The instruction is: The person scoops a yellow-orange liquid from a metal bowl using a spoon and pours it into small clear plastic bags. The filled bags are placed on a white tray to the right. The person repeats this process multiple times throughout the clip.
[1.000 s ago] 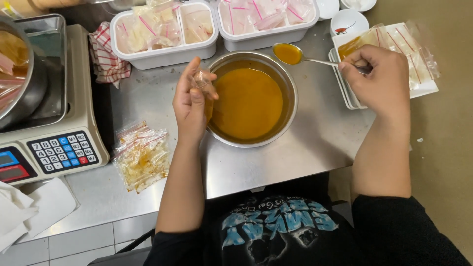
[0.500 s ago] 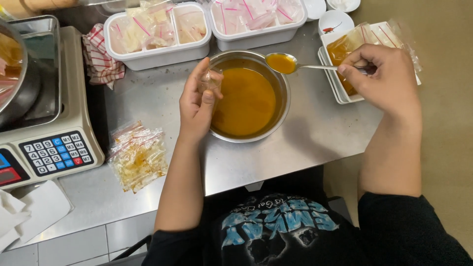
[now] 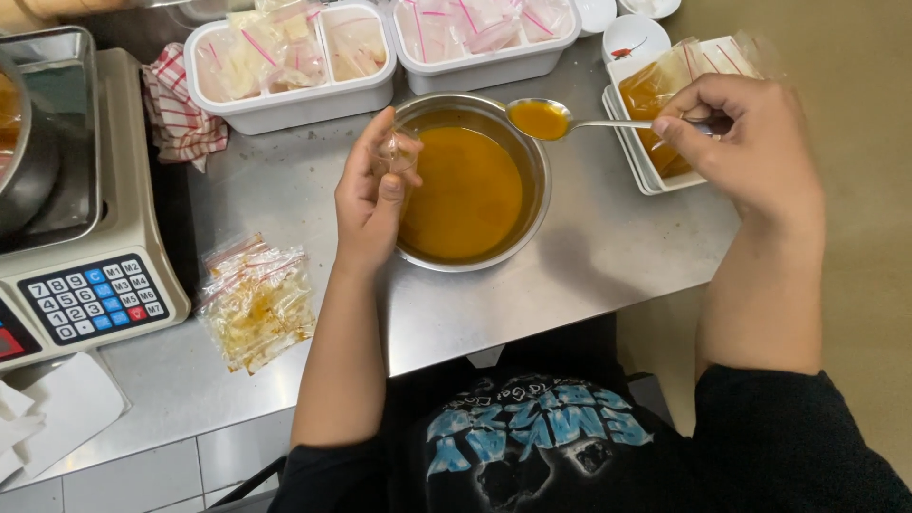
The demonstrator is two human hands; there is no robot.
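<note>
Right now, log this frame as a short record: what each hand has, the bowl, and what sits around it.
left hand: holds a small clear bag at the bowl's left rim
right hand: fingers grip a spoon full of orange sauce, above the bowl's far rim
bowl: round metal, holding orange sauce
left of bowl: pile of clear bags; scale
behind bowl: two white tubs of bags
right: tray of sauce-filled bags

A single head-worn camera looks steeply down from close above the steel surface (image 3: pixel 608 256), facing forward over the wearer's chest, with the scale (image 3: pixel 85 237) at the left edge.
</note>
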